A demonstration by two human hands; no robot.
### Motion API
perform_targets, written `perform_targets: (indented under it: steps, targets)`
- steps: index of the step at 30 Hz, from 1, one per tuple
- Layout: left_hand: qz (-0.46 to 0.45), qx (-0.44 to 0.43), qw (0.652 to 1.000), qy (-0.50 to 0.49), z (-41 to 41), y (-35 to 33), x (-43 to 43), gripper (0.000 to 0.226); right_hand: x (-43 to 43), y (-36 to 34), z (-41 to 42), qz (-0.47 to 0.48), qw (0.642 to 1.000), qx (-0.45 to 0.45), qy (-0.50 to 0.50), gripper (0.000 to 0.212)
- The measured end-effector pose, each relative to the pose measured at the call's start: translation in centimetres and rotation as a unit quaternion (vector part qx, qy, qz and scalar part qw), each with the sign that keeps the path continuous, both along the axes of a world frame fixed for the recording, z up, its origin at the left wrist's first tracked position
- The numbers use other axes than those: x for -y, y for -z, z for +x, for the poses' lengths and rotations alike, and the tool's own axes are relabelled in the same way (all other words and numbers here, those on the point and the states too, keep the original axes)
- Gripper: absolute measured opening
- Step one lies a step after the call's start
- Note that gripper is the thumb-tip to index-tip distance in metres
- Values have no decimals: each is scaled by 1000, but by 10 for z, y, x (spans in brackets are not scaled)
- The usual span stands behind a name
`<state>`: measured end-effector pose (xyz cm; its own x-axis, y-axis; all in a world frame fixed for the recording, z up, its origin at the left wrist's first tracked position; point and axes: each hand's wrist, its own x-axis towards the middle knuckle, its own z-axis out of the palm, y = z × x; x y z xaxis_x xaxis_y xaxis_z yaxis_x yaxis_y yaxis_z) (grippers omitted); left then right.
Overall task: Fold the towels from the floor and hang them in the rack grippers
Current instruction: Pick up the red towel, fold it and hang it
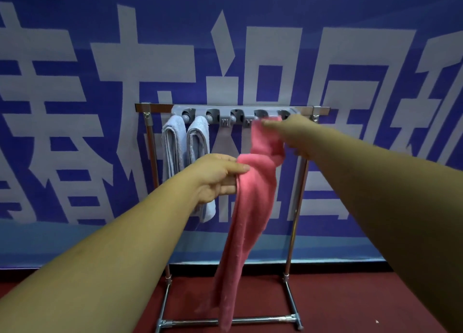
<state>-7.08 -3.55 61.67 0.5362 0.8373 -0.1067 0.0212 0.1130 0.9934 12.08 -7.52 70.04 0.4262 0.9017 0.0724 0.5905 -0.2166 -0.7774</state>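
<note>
Pink towel point(250, 207) hangs long axis vertical, with its top at the gripper strip point(225, 112) and its tail low near the floor. Right hand point(293, 134), nearer the strip, grips the top fold at the fourth slot. Left hand point(218, 177) pinches it lower down, hands apart. Two blue towels point(172, 142) hang further left. Banner point(100, 69) behind: big white characters, cropped, unreadable.

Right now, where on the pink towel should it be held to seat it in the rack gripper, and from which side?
Pinch the pink towel at its top fold, just below the rack grippers, coming from the front-right as the right hand does. The rest hangs long and limp, so the left hand steadying the bunched middle helps.
</note>
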Motion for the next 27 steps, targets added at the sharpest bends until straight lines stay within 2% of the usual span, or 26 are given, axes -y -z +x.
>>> perform_targets:
  steps: [3,7,11,15,19,24,27]
  targets:
    - [-73,40,994,-74,12,1,-8,6,2,23,-1,-32,992,117,-24,35]
    - [-110,80,979,-149,23,12,-14,8,16,54,-18,-73,981,127,-125,16]
    - [-106,115,967,-200,26,13,-12,8,26,75,-39,-88,970,123,-189,19]
    - [-99,148,956,-232,26,1,-3,12,23,98,-58,-4,971,197,-132,31]
    - [-104,173,948,-246,28,-14,6,13,20,113,-67,31,968,245,-35,50]
    - [-97,212,941,-244,33,-26,15,30,14,119,-54,72,964,254,11,28]
    - [-92,234,929,-270,28,-27,12,31,10,121,-39,81,968,239,3,19]
